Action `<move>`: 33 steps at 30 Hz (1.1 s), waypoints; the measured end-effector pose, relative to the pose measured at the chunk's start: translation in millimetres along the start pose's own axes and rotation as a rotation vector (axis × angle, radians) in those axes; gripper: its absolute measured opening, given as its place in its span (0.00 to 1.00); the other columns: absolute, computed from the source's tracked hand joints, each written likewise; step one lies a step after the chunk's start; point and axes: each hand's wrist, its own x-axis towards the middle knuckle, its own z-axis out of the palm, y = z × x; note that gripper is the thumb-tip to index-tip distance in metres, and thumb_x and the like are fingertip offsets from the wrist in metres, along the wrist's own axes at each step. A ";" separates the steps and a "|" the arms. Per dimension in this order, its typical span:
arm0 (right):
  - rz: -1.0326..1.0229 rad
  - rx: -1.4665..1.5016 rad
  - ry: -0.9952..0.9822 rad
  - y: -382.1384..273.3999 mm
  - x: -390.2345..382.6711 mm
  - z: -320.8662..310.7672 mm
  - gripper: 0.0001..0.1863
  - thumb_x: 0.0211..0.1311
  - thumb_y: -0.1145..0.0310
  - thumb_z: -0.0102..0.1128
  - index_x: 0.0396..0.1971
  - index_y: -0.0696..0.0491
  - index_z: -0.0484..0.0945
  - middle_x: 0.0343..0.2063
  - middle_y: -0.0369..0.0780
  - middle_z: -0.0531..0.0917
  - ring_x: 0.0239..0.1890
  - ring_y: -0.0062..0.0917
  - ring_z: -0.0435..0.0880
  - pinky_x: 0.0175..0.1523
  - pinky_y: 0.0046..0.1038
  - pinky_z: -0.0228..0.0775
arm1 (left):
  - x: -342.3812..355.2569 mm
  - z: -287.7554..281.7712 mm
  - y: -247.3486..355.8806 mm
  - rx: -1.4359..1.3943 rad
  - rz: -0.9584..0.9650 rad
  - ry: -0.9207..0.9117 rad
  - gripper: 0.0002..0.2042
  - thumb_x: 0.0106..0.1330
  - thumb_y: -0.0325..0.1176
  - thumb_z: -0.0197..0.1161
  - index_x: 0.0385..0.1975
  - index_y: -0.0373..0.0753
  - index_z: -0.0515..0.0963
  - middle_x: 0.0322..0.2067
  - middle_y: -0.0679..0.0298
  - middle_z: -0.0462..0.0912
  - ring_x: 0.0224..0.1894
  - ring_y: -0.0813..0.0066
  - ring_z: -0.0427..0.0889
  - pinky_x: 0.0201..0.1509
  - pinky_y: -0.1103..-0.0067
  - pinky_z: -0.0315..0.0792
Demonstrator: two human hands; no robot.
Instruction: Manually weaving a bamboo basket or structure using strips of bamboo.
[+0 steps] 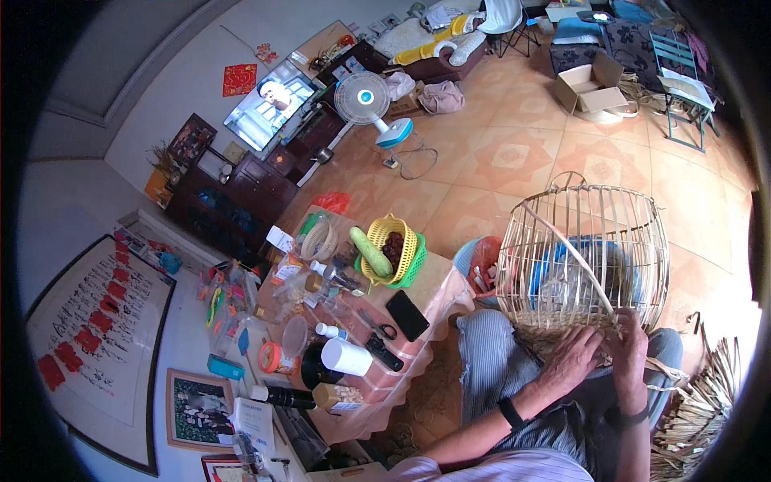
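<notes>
Basket (536, 333), round, open-slatted, perhaps bamboo.

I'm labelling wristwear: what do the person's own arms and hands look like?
The left hand is gloveless, with a wide black wristband; the right hand, also gloveless, has a dark wristband. A pale lilac striped shirt shows below.

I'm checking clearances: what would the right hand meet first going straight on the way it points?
Most likely the basket: its side stands just beyond the right hand, though depth is unclear.
</notes>
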 end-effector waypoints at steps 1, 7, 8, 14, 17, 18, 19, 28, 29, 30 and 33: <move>-0.043 -0.026 0.037 6.0 0.7 -0.2 0.22 0.56 0.83 0.70 0.50 0.56 0.76 0.37 0.45 0.85 0.38 0.34 0.86 0.44 0.33 0.78 | -0.3 -0.1 -0.2 0.005 -0.014 -0.020 0.25 0.58 0.31 0.73 0.55 0.33 0.74 0.51 0.52 0.75 0.59 0.52 0.74 0.67 0.62 0.69; 0.115 0.335 0.095 51.9 -6.0 0.2 0.15 0.59 0.82 0.71 0.42 0.56 0.75 0.36 0.36 0.86 0.35 0.16 0.82 0.40 0.23 0.76 | 2.7 -1.7 0.7 -0.051 -0.027 -0.010 0.23 0.66 0.32 0.68 0.59 0.37 0.72 0.52 0.53 0.76 0.57 0.53 0.76 0.65 0.62 0.70; 0.231 0.516 0.104 58.0 -11.2 0.8 0.14 0.61 0.82 0.70 0.41 0.56 0.75 0.33 0.35 0.84 0.33 0.15 0.81 0.39 0.21 0.75 | 4.1 -2.3 1.5 -0.068 -0.024 0.004 0.22 0.66 0.32 0.67 0.59 0.38 0.72 0.49 0.53 0.78 0.55 0.53 0.78 0.62 0.62 0.71; 0.398 1.093 0.214 58.5 -29.5 0.6 0.12 0.64 0.81 0.67 0.43 0.54 0.76 0.25 0.29 0.78 0.27 0.12 0.75 0.34 0.15 0.68 | 12.4 -3.2 0.7 -0.130 -0.086 0.059 0.12 0.69 0.31 0.64 0.49 0.38 0.74 0.36 0.53 0.81 0.44 0.52 0.83 0.50 0.60 0.75; 0.536 1.102 0.228 36.4 -20.7 -9.8 0.13 0.63 0.82 0.67 0.44 0.53 0.76 0.25 0.28 0.76 0.27 0.12 0.75 0.31 0.16 0.69 | 19.3 7.9 0.9 0.008 -0.095 0.033 0.06 0.70 0.31 0.62 0.40 0.37 0.74 0.33 0.52 0.82 0.40 0.51 0.83 0.47 0.59 0.74; 0.552 1.025 0.154 28.3 -14.2 -16.5 0.13 0.63 0.82 0.67 0.44 0.54 0.76 0.27 0.29 0.77 0.28 0.14 0.77 0.30 0.17 0.71 | 22.0 13.1 1.8 0.076 -0.078 0.054 0.05 0.71 0.31 0.61 0.36 0.37 0.74 0.32 0.52 0.83 0.38 0.51 0.83 0.46 0.58 0.74; 0.517 1.053 -0.005 19.9 -9.8 -25.8 0.14 0.62 0.82 0.67 0.44 0.54 0.75 0.29 0.31 0.79 0.29 0.16 0.79 0.29 0.19 0.73 | 24.0 17.9 2.3 0.076 -0.108 0.043 0.05 0.71 0.31 0.61 0.36 0.37 0.74 0.32 0.52 0.83 0.38 0.51 0.83 0.46 0.58 0.74; 0.506 0.956 0.030 5.3 -17.1 -11.9 0.06 0.73 0.70 0.63 0.42 0.56 0.79 0.28 0.33 0.82 0.32 0.15 0.82 0.34 0.21 0.76 | 25.8 19.2 -4.3 -0.166 -0.125 0.095 0.07 0.73 0.33 0.62 0.35 0.38 0.74 0.25 0.52 0.81 0.33 0.47 0.82 0.43 0.57 0.72; 0.578 0.898 0.035 13.0 -19.7 -9.0 0.06 0.73 0.70 0.63 0.42 0.56 0.79 0.28 0.33 0.82 0.32 0.15 0.82 0.34 0.21 0.76 | 26.5 18.7 -4.9 -0.166 -0.127 0.095 0.07 0.73 0.33 0.62 0.35 0.38 0.74 0.25 0.52 0.81 0.33 0.47 0.82 0.43 0.57 0.72; 0.521 0.912 0.065 21.0 -22.3 -4.7 0.07 0.75 0.67 0.62 0.43 0.54 0.79 0.30 0.32 0.81 0.34 0.14 0.81 0.36 0.20 0.77 | 27.2 18.6 -5.4 -0.174 -0.123 0.089 0.07 0.73 0.34 0.62 0.35 0.38 0.74 0.26 0.52 0.81 0.33 0.47 0.82 0.43 0.57 0.72; 0.462 0.939 0.148 41.1 -22.5 -0.5 0.08 0.76 0.65 0.61 0.44 0.53 0.80 0.35 0.31 0.82 0.35 0.14 0.80 0.38 0.20 0.77 | 28.4 18.7 -6.6 -0.177 -0.128 0.080 0.08 0.73 0.34 0.62 0.35 0.38 0.75 0.26 0.52 0.81 0.34 0.47 0.81 0.44 0.57 0.72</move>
